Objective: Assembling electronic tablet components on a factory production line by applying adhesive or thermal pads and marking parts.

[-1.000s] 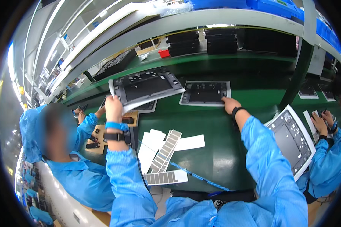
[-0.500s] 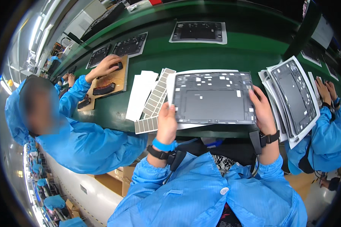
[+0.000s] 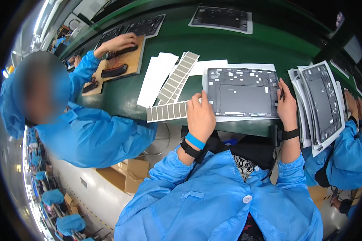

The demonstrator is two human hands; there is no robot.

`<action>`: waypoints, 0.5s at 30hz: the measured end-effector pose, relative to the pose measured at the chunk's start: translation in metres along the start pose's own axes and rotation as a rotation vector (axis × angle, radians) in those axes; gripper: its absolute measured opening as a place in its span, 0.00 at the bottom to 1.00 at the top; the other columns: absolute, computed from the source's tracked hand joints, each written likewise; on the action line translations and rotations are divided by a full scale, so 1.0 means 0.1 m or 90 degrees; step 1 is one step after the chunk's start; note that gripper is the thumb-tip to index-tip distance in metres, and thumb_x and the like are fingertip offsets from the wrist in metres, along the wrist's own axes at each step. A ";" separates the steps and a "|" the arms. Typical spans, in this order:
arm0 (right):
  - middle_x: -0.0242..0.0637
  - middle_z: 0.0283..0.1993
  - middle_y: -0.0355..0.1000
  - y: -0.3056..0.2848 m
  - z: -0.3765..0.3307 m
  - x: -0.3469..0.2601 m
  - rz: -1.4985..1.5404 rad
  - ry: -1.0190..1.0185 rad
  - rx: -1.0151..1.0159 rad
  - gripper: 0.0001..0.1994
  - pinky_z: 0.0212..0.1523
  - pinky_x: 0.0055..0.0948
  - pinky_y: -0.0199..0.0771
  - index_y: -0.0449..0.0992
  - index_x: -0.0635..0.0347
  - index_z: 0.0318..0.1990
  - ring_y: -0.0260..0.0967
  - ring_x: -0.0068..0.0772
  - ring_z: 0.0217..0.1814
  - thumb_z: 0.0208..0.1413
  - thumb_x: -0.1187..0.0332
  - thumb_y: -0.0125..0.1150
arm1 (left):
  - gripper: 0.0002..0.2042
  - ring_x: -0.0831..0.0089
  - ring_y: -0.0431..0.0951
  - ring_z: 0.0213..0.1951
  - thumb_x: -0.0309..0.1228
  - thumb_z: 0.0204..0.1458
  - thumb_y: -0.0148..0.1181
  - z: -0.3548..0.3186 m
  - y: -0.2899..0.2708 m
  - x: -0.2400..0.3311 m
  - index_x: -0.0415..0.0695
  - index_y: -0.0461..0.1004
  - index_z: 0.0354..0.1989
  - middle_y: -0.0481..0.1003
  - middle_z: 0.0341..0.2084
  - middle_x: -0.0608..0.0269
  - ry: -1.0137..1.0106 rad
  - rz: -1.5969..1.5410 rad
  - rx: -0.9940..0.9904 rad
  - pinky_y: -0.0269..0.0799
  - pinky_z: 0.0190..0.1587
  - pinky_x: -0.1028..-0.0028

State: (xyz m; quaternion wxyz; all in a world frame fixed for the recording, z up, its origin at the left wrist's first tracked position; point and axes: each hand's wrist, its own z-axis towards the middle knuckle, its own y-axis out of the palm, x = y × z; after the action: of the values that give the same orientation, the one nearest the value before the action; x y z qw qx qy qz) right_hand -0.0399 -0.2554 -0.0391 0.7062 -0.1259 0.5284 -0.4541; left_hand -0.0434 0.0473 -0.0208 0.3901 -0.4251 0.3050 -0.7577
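A flat dark-grey tablet housing (image 3: 245, 96) with many small white patches lies over white sheets in front of me. My left hand (image 3: 201, 117) is at its lower left edge, back of the hand up, fingers bent and closed at the rim; the fingertips are partly hidden. My right hand (image 3: 287, 106) is beside the right edge, its fingers closed around a thin black tool (image 3: 282, 93) whose kind I cannot make out. Strips of grey-brown rectangular stickers (image 3: 167, 112) lie left of the housing, one reaching my left hand.
White paper sheets (image 3: 157, 76) lie left on the green bench (image 3: 177, 42). A tilted stack of similar housings (image 3: 319, 102) stands at right. Another housing (image 3: 219, 19) lies at the back. A co-worker's hand (image 3: 122, 42) works over a wooden board (image 3: 137, 60); another person's hands (image 3: 352, 105) are at far right.
The housing, held up and tilted before, now lies lower on the sheets. My left hand has turned back-up at its edge. A thin black tool now shows in my right hand.
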 end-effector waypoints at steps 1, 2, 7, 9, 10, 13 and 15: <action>0.49 0.45 0.76 0.01 0.01 -0.02 -0.050 0.037 -0.045 0.21 0.42 0.42 0.71 0.67 0.49 0.63 0.73 0.52 0.37 0.63 0.71 0.51 | 0.18 0.42 0.67 0.52 0.27 0.54 0.57 -0.06 -0.03 -0.02 0.36 0.71 0.54 0.65 0.53 0.41 -0.016 -0.004 -0.058 0.65 0.54 0.55; 0.51 0.46 0.75 -0.06 0.03 -0.26 -0.138 0.057 -0.095 0.22 0.43 0.42 0.71 0.66 0.51 0.64 0.74 0.52 0.41 0.63 0.72 0.51 | 0.18 0.42 0.67 0.52 0.27 0.54 0.57 -0.15 -0.06 -0.04 0.36 0.71 0.54 0.65 0.53 0.41 -0.026 -0.002 -0.059 0.65 0.54 0.55; 0.47 0.61 0.69 -0.18 -0.06 -0.20 0.078 0.015 -0.059 0.19 0.52 0.34 0.70 0.65 0.59 0.63 0.72 0.41 0.56 0.66 0.71 0.49 | 0.25 0.38 0.55 0.65 0.38 0.55 0.60 -0.54 -0.22 -0.25 0.48 0.68 0.62 0.59 0.63 0.39 -0.031 0.042 -0.099 0.56 0.62 0.48; 0.47 0.59 0.70 -0.35 -0.24 -0.41 0.061 0.066 -0.162 0.18 0.57 0.34 0.68 0.67 0.60 0.61 0.71 0.42 0.56 0.65 0.71 0.50 | 0.26 0.37 0.54 0.65 0.45 0.55 0.59 -0.57 -0.23 -0.32 0.54 0.68 0.63 0.56 0.65 0.38 -0.035 0.042 -0.137 0.53 0.62 0.44; 0.47 0.60 0.70 -0.35 -0.35 -0.37 -0.060 -0.040 -0.208 0.19 0.57 0.36 0.67 0.68 0.57 0.61 0.68 0.45 0.58 0.63 0.72 0.52 | 0.26 0.37 0.54 0.65 0.45 0.55 0.59 -0.58 -0.23 -0.34 0.54 0.68 0.63 0.56 0.65 0.38 -0.040 0.039 -0.141 0.53 0.62 0.44; 0.49 0.58 0.68 -0.25 -0.39 -0.35 -0.193 -0.150 -0.198 0.21 0.58 0.38 0.66 0.67 0.54 0.64 0.65 0.48 0.58 0.62 0.73 0.53 | 0.26 0.36 0.52 0.65 0.47 0.53 0.61 -0.55 -0.24 -0.37 0.58 0.70 0.62 0.54 0.65 0.38 -0.047 0.017 -0.126 0.51 0.62 0.46; 0.49 0.56 0.67 -0.22 -0.30 -0.34 -0.146 -0.036 -0.210 0.23 0.58 0.37 0.64 0.66 0.53 0.65 0.63 0.47 0.58 0.62 0.72 0.54 | 0.26 0.36 0.51 0.65 0.47 0.53 0.61 -0.52 -0.27 -0.37 0.58 0.70 0.62 0.54 0.66 0.38 -0.057 0.015 -0.139 0.50 0.62 0.45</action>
State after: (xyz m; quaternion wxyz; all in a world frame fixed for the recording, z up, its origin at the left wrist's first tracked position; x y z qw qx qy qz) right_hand -0.0779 -0.2322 -0.0159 0.6340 -0.3123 0.5578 -0.4351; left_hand -0.0855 0.0988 -0.0378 0.3634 -0.4949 0.3733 -0.6955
